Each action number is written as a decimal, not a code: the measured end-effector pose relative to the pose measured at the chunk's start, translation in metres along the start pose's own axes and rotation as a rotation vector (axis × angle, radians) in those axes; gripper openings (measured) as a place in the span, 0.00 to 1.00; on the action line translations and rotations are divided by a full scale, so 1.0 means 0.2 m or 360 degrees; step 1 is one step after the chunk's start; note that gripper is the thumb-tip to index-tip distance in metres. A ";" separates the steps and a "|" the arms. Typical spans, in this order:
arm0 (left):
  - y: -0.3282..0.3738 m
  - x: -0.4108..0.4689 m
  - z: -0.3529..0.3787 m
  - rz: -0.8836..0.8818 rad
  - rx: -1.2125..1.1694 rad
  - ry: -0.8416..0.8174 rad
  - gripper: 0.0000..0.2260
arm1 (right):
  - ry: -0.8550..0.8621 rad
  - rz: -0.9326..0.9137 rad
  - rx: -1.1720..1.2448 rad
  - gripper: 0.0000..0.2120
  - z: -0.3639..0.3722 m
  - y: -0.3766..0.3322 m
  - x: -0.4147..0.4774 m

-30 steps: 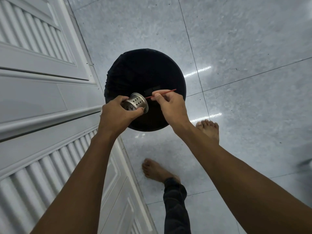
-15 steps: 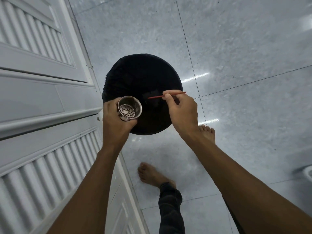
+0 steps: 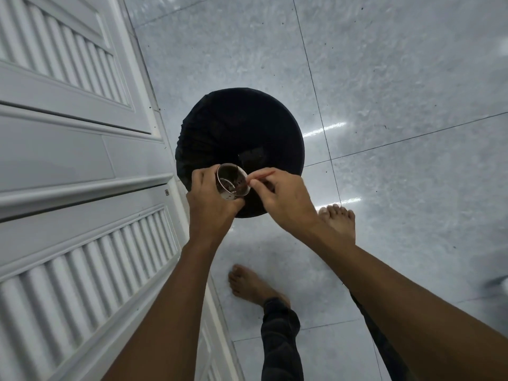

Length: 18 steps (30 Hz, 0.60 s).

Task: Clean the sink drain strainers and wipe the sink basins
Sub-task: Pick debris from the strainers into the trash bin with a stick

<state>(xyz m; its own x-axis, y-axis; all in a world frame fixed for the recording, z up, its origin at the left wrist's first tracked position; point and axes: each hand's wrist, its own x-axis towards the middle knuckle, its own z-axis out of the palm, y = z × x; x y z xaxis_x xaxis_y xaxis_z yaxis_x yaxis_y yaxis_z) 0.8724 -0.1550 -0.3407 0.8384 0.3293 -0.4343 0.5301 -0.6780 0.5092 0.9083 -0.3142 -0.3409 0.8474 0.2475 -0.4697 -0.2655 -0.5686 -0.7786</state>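
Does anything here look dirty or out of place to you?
Yes. The sink strainer in the left hand has dark gunk inside; the right hand picks at it with a thin red stick over the black-lined bin. Small dark specks dot the floor tiles.

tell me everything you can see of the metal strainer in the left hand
The strainer is a small shiny metal cup with a perforated bottom and dark bits inside. It tilts, mouth toward the camera, over the black bin. The left hand grips its wall; a red stick in the right hand reaches its rim.
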 end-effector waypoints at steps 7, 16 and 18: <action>-0.09 0.02 -0.05 -0.0147 0.0077 -0.0100 0.31 | 0.0201 -0.0079 -0.0027 0.09 0.01 0.05 0.12; -0.06 0.04 -0.06 -0.0156 0.0018 -0.0191 0.30 | 0.0270 -0.0038 0.0043 0.11 0.05 0.05 0.08; -0.07 0.07 -0.07 -0.0162 0.0014 -0.0234 0.28 | 0.0295 -0.0047 0.0148 0.09 0.03 0.05 0.09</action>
<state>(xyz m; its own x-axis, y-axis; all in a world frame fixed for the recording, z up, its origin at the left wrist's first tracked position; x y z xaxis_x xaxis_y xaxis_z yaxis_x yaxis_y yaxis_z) 0.8783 -0.1326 -0.3429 0.7526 0.2975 -0.5874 0.6096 -0.6521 0.4507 0.9177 -0.3118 -0.3598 0.9234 0.1094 -0.3680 -0.2732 -0.4862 -0.8301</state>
